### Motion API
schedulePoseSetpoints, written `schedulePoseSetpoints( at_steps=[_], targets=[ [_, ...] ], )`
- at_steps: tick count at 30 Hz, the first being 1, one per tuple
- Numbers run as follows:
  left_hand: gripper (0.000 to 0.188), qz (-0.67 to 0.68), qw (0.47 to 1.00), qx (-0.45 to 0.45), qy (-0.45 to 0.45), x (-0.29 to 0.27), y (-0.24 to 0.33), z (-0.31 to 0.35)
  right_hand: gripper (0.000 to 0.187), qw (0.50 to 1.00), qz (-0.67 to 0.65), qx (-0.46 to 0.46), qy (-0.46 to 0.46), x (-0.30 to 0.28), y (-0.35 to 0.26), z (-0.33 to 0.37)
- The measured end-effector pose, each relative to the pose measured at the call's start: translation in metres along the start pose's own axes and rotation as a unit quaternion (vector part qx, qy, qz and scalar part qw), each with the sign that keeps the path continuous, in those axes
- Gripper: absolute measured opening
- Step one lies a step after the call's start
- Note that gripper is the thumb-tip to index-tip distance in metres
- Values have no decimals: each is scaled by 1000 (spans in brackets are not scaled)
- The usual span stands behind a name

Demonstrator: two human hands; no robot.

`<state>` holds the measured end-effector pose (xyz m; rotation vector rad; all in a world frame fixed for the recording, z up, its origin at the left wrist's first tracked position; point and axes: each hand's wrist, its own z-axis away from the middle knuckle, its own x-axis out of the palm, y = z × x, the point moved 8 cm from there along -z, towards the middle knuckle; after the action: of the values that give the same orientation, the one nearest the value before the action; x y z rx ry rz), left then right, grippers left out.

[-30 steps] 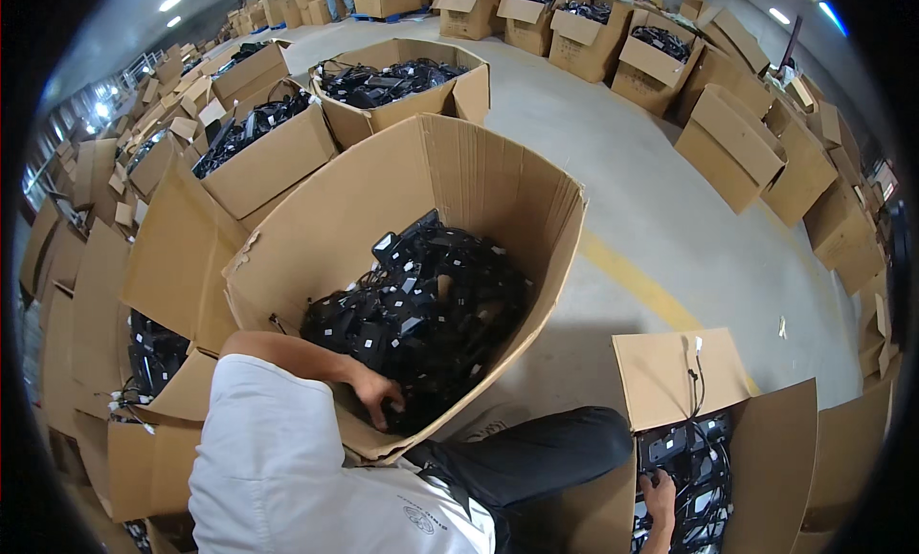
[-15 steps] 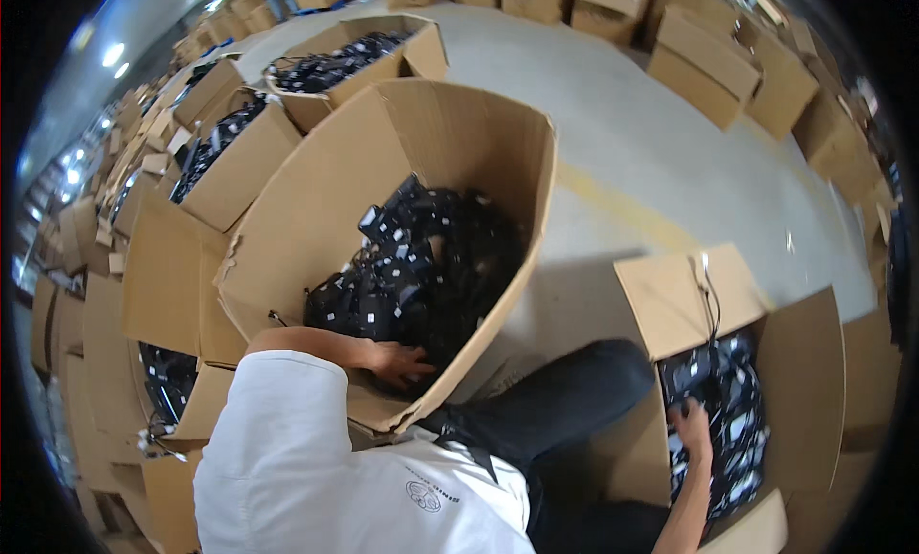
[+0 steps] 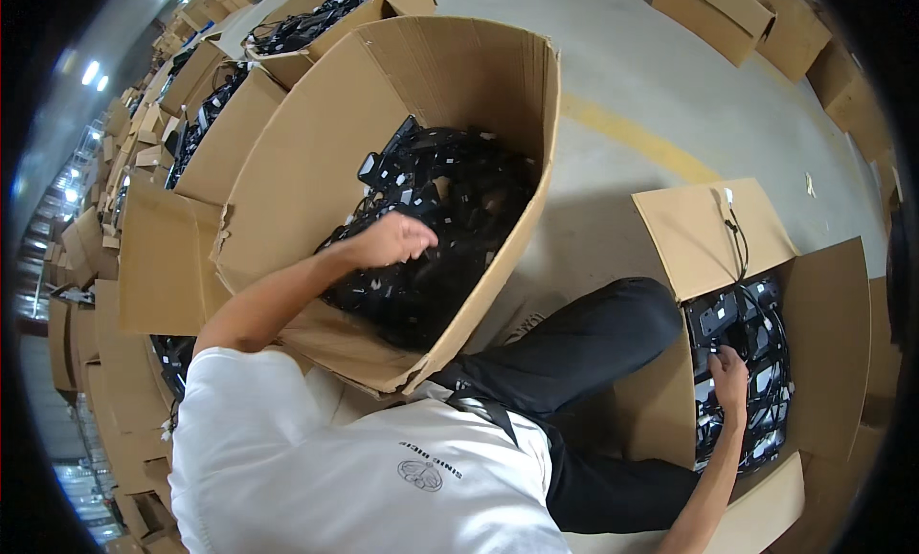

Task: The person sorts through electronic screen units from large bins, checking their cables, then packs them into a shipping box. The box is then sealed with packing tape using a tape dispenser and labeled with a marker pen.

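Observation:
A large open carton in front of me holds a heap of black power adapters with cables, many bearing small white labels. Over the near part of this heap is my left hand, its fingers curled together. Whatever they grip is lost against the dark pile, part of which is smeared by motion. At my right, a smaller carton contains black adapters in rows with cables among them. My right hand reaches into it, thumb and fingers pinched at one adapter; what sits between the fingertips is hidden.
A black cable with a white plug lies over the right carton's raised flap. More cartons filled with black parts stand at the left. Others line the far right of the grey floor, which bears a yellow stripe.
My left hand has risen from the near bottom of the large carton, up and away from me. My right hand stays in the smaller carton. The whole view has shifted.

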<state>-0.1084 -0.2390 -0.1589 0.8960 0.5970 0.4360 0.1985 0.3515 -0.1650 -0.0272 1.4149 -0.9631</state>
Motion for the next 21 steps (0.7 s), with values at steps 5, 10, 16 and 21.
schedulePoseSetpoints(
  at_steps=[5, 10, 16, 21],
  targets=[
    [21, -24, 991, 14, 131, -51, 126, 32, 29, 987, -66, -63, 129, -34, -75, -6],
    [20, 58, 963, 223, 140, -59, 246, 61, 36, 968, -183, -156, 64, -17, -235, 18],
    [22, 64, 917, 392, 44, 1, 388, 98, 122, 737, -616, -270, -61, 7, -358, -7],
    [24, 11, 881, 471, -31, 73, 471, 105, 114, 638, -647, -379, -176, -43, -406, 27]
  ],
)
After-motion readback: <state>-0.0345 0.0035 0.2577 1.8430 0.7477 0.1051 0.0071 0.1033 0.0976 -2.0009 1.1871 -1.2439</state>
